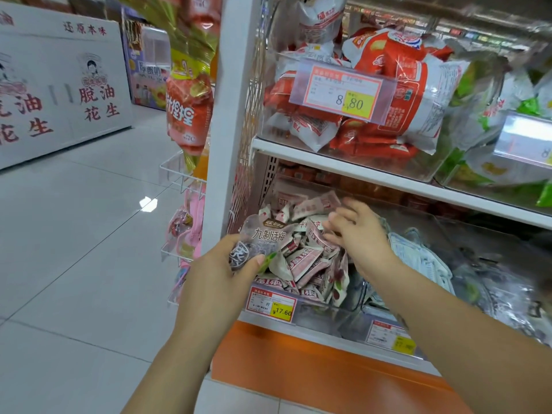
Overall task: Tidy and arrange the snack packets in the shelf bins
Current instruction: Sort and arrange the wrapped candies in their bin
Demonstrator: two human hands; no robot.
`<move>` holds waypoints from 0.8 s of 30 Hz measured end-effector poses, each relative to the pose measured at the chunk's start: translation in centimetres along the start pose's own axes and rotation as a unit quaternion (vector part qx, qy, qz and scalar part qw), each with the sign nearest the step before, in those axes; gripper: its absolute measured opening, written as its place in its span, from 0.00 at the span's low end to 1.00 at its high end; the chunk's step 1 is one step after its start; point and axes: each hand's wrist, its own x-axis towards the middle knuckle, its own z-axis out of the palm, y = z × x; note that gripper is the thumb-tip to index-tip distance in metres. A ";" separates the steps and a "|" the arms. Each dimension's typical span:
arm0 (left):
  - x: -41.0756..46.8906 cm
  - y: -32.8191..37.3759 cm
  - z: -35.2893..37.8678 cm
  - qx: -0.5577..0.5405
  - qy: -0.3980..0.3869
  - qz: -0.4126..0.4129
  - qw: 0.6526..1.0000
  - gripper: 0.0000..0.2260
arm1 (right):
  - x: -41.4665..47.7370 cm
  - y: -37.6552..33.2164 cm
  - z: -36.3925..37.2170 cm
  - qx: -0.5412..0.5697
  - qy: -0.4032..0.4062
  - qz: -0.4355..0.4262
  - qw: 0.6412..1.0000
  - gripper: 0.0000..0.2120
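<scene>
Heaps of small pink packets (pixel 307 258) fill the low bin (pixel 346 309), all jumbled up.

The left hand (pixel 222 268) is at the left front corner of the low bin. Its fingers and thumb are wrapped round a see-through packet (pixel 264 237) with dark sweets inside and dark letters on it. That packet is held up over the left edge of the heap.

The right hand (pixel 358 234) is inside the low bin, over the right side of the heap. Its fingers are bent down and touch the small pink packets. I cannot tell if it has hold of one.

A yellow price tag (pixel 272 303) saying 17.60 is stuck on the front of the low bin, at the left. Just right of the low bin are white packets (pixel 418 258) in another clear box.

One shelf above the low bin are big red packets (pixel 397 70) with a tag saying 8.80 (pixel 343 92). Under the low bin is an orange base (pixel 298 363).

Left of the low bin, past a white post (pixel 221 144), shiny red bags (pixel 188 109) hang. Far left of the low bin, across the grey floor (pixel 89 234), stands a big white box (pixel 59 85) with red letters.
</scene>
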 end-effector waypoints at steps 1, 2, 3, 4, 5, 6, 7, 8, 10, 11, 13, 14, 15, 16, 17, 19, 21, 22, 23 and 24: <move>0.0 0.0 -0.1 0.001 -0.001 0.000 1.000 0.14 | -0.6 0.0 -0.3 -0.055 -0.014 -0.027 0.998 0.17; 0.0 0.0 -0.1 0.002 -0.001 0.002 1.000 0.14 | -1.3 -0.1 -0.8 -0.105 -0.041 -0.053 0.992 0.11; 0.0 0.1 -0.1 0.004 -0.002 0.005 1.000 0.14 | -2.2 -0.4 -1.4 -0.147 -0.086 -0.069 0.983 0.07; 0.0 0.1 -0.2 0.005 -0.003 0.008 1.000 0.14 | -2.9 -0.7 -1.9 -0.186 -0.147 -0.076 0.969 0.06; 0.0 0.1 -0.2 0.006 -0.004 0.010 1.000 0.14 | -3.6 -1.0 -2.4 -0.233 -0.218 -0.075 0.945 0.05; -0.1 0.2 -0.2 0.009 -0.007 0.014 1.000 0.14 | -4.0 -1.2 -2.9 -0.300 -0.287 -0.075 0.907 0.05; -0.2 0.2 -0.1 0.012 -0.010 0.017 1.000 0.14 | -4.3 -1.4 -3.1 -0.372 -0.345 -0.072 0.859 0.07; -0.2 0.3 0.0 0.016 -0.013 0.019 1.000 0.14 | -4.4 -1.2 -3.2 -0.437 -0.389 -0.064 0.808 0.11; -0.3 0.2 0.2 0.022 -0.017 0.022 0.999 0.14 | -4.4 -0.7 -2.9 -0.524 -0.432 -0.052 0.732 0.15; -0.3 0.2 0.2 0.026 -0.019 0.023 0.999 0.15 | -4.3 -0.1 -2.6 -0.555 -0.441 -0.059 0.703 0.15; -0.4 0.2 0.4 0.032 -0.024 0.022 0.999 0.15 | -4.0 0.8 -1.7 -0.602 -0.448 -0.056 0.659 0.17; -0.4 0.2 0.5 0.034 -0.027 0.021 0.999 0.15 | -3.9 1.1 -1.3 -0.612 -0.455 -0.047 0.645 0.20; -0.4 0.1 0.5 0.035 -0.030 0.021 0.999 0.15 | -3.6 1.5 -1.0 -0.616 -0.464 -0.033 0.635 0.21; -0.4 0.1 0.5 0.036 -0.032 0.021 0.999 0.15 | -3.4 1.6 -0.7 -0.618 -0.474 -0.019 0.627 0.21; -0.4 0.0 0.5 0.037 -0.034 0.023 0.998 0.15 | -3.2 1.7 -0.6 -0.621 -0.482 -0.011 0.618 0.17; -0.4 -0.2 0.5 0.036 -0.037 0.025 0.998 0.14 | -3.1 1.7 -0.7 -0.631 -0.484 -0.014 0.606 0.18; -0.3 -0.3 0.6 0.030 -0.037 0.024 0.999 0.14 | -2.8 1.8 -1.1 -0.625 -0.472 -0.025 0.621 0.32; -0.3 -0.4 0.6 0.028 -0.035 0.025 0.999 0.14 | -2.7 1.8 -1.3 -0.618 -0.463 -0.028 0.635 0.38; -0.3 -0.4 0.5 0.026 -0.032 0.024 0.999 0.15 | -2.7 1.8 -1.4 -0.608 -0.454 -0.029 0.650 0.41; -0.2 -0.5 0.6 0.025 -0.031 0.023 0.999 0.16 | -2.6 1.8 -1.5 -0.599 -0.447 -0.028 0.664 0.43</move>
